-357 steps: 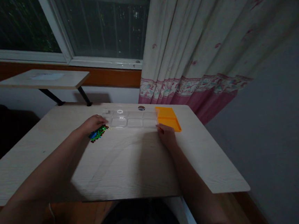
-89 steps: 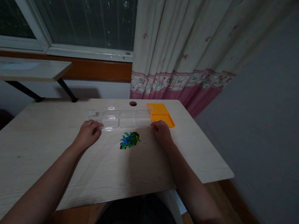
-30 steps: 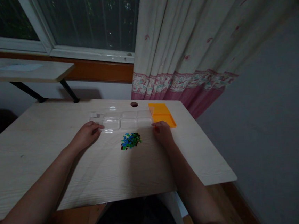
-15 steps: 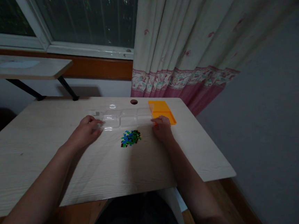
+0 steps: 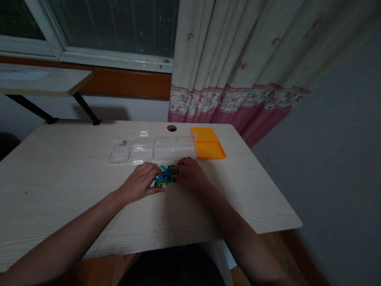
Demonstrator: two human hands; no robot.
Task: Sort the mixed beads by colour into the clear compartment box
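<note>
A small pile of blue, green and dark pieces [image 5: 166, 175], perhaps building bricks, lies on the table between my hands. At its left edge is my left hand [image 5: 142, 182], thumb and fingers apart around that side of the pile. My right hand [image 5: 190, 173] touches the right edge with its fingers bent loosely and spread. Neither hand has a piece plainly gripped. Behind the pile lies a clear plastic tray [image 5: 153, 154] divided into several compartments. An orange open case [image 5: 208, 142] lies flat against the tray's right end.
The pale wooden table [image 5: 117, 225] has a round cable hole [image 5: 172, 128] near its back edge. A raised shelf [image 5: 68, 82] on black legs stands at the back left. A patterned curtain [image 5: 224, 69] hangs behind the table's right side, beside a window [image 5: 113, 25].
Both hands have left the clear tray's ends and come inward and nearer to me, onto the two sides of the pile. The tray and orange case stay in place.
</note>
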